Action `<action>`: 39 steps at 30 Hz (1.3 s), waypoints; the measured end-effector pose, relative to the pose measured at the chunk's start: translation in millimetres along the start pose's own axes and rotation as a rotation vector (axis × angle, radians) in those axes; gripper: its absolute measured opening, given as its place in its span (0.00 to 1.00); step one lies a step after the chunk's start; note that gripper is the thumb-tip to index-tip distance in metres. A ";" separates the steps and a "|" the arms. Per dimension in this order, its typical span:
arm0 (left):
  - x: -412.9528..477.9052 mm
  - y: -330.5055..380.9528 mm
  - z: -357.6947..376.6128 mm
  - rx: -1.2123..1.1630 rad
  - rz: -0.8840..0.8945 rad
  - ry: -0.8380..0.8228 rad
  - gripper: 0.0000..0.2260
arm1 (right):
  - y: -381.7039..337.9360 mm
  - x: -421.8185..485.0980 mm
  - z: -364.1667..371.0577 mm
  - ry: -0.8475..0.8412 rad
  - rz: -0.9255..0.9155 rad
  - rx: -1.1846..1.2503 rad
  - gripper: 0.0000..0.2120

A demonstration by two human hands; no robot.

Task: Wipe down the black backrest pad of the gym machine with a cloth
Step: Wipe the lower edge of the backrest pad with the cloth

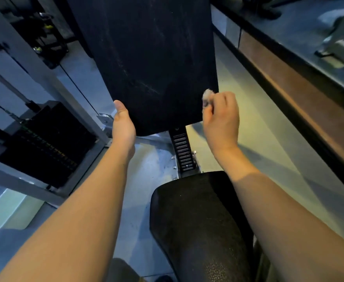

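The black backrest pad (150,58) fills the upper middle of the view, with faint pale streaks on its surface. My left hand (123,125) grips the pad's lower left edge, thumb on the front and fingers hidden behind. My right hand (221,117) is at the pad's lower right corner, closed around a small bunched white cloth (207,97) that touches the pad's edge. Most of the cloth is hidden in my fist.
The black seat pad (197,220) lies below between my forearms, with a notched adjustment post (182,151) rising to the backrest. A weight stack (42,143) in a grey frame stands at the left. A brown ledge (301,102) and mirrored wall run along the right.
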State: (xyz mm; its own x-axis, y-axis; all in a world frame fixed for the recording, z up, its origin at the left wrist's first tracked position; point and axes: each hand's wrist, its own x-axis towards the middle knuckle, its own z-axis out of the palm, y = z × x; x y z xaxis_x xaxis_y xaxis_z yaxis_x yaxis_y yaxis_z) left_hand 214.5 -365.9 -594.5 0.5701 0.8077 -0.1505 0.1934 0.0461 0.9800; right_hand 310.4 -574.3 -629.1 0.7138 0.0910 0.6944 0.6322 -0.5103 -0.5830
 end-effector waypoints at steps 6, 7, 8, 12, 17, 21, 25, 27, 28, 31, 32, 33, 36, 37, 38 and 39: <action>11.4 -4.8 -10.0 0.007 -0.007 0.005 0.60 | -36.0 -52.9 36.0 -0.352 -0.380 -0.019 0.14; 11.9 -4.6 -11.0 0.019 -0.018 -0.007 0.60 | -29.3 -46.3 31.9 -0.320 -0.346 -0.029 0.12; 11.0 -3.4 -10.8 0.031 -0.024 -0.014 0.59 | -22.0 -36.9 24.5 -0.257 -0.271 -0.030 0.10; 14.8 -5.7 -11.0 0.054 -0.032 0.009 0.60 | -0.2 -7.4 4.0 0.006 -0.010 -0.110 0.06; 6.7 0.2 -8.8 0.046 -0.017 -0.002 0.57 | -10.4 -26.1 18.9 0.021 0.038 -0.080 0.07; 2.1 2.4 -6.2 0.042 -0.008 -0.009 0.55 | -14.2 -24.2 18.1 0.065 0.121 -0.050 0.09; 0.0 4.3 -6.2 0.047 -0.018 -0.017 0.53 | -31.2 -29.3 30.7 0.120 0.287 0.066 0.15; -0.2 4.0 -6.7 0.052 -0.024 -0.016 0.53 | -42.0 -30.5 36.6 0.172 0.385 0.176 0.10; 0.0 3.6 -6.6 0.053 -0.031 -0.013 0.55 | -46.8 -30.5 38.2 0.188 0.418 0.216 0.08; 2.5 1.1 -7.2 0.047 -0.042 -0.004 0.57 | -53.2 -43.2 42.2 0.053 0.247 0.170 0.06; 3.3 0.5 -7.2 0.049 -0.044 -0.004 0.57 | -51.6 -51.3 42.6 -0.051 0.086 0.130 0.06; 4.9 -0.4 -7.7 0.046 -0.045 -0.004 0.57 | -45.4 -56.4 40.8 -0.144 -0.086 0.100 0.08; 5.5 -0.8 -8.5 0.046 -0.038 -0.017 0.56 | -10.7 -31.2 26.4 -0.133 -0.313 0.062 0.14; 5.2 -0.5 -7.6 0.047 -0.034 -0.020 0.55 | -1.1 -16.8 20.4 -0.058 -0.276 0.052 0.12; 4.1 0.2 -6.0 0.047 -0.030 -0.014 0.55 | 5.3 -3.8 14.8 0.020 -0.209 0.044 0.09; 5.2 -0.3 -5.3 0.045 -0.042 0.002 0.55 | 6.1 3.5 11.7 0.069 -0.133 0.048 0.05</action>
State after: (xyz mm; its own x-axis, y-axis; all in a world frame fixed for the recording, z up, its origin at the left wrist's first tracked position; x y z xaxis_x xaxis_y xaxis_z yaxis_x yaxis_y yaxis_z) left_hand 213.2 -358.6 -594.8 0.5591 0.8068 -0.1909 0.2527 0.0535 0.9661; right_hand 320.3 -567.0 -635.2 0.6018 0.0955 0.7929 0.7345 -0.4561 -0.5025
